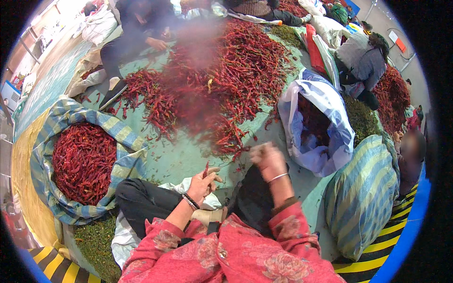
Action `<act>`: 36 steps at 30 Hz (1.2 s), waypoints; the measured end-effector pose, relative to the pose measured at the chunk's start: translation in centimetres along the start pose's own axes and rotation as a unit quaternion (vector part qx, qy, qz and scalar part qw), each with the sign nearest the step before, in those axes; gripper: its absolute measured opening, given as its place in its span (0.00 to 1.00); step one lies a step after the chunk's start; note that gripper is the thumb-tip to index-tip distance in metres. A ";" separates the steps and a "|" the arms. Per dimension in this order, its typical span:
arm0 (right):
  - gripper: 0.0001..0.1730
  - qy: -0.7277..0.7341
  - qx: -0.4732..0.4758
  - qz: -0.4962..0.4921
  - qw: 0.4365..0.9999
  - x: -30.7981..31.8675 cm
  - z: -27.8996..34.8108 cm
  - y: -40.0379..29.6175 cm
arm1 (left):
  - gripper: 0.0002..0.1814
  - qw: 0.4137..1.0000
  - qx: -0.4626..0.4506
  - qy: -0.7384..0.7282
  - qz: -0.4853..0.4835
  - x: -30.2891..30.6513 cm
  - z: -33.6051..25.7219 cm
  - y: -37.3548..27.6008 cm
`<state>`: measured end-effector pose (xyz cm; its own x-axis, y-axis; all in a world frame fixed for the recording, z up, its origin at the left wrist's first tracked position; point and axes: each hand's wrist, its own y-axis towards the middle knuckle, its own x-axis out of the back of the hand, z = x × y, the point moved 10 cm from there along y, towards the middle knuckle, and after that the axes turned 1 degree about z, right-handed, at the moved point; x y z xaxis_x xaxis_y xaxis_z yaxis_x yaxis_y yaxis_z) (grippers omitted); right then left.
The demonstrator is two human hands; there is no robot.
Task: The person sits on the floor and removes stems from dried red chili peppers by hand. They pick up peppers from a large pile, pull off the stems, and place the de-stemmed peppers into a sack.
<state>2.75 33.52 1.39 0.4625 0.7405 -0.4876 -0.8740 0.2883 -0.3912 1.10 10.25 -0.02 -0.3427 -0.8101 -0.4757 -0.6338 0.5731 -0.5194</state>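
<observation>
A single dried red chili points up from the fingers of my left hand, held above my crossed legs. My right hand is blurred by motion, over my right knee and close to the near edge of a large heap of dried red chilies. Whether anything is between its fingers cannot be seen. The heap spreads over a pale green floor. Right of that hand stands a white and blue plastic sack, its mouth rolled back, with dark red chilies inside.
At left, a blue checked woven sack holds red chilies. Green stems lie below it. A full striped sack leans at right beside a yellow-black striped edge. Another person's hand is across the heap; others sit farther off.
</observation>
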 end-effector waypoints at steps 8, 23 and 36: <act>0.16 0.081 0.058 -0.078 0.992 8.1 6.5 0.4 | 0.11 0.992 0.009 -0.013 -0.129 5.9 2.7 1.4; 0.09 -0.830 0.177 0.079 0.523 -7.8 -7.0 3.8 | 0.12 0.983 -0.082 0.121 -0.114 7.3 1.1 3.0; 0.10 -0.704 0.308 0.012 0.640 -13.8 -5.4 -3.0 | 0.13 0.963 -0.049 0.231 0.132 1.4 2.0 2.7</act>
<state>-0.19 19.10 5.08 0.2339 0.4384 0.8678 -0.9719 0.1301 0.1962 0.29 10.94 -3.51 -0.7583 -0.6192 -0.2040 -0.5367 0.7706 -0.3437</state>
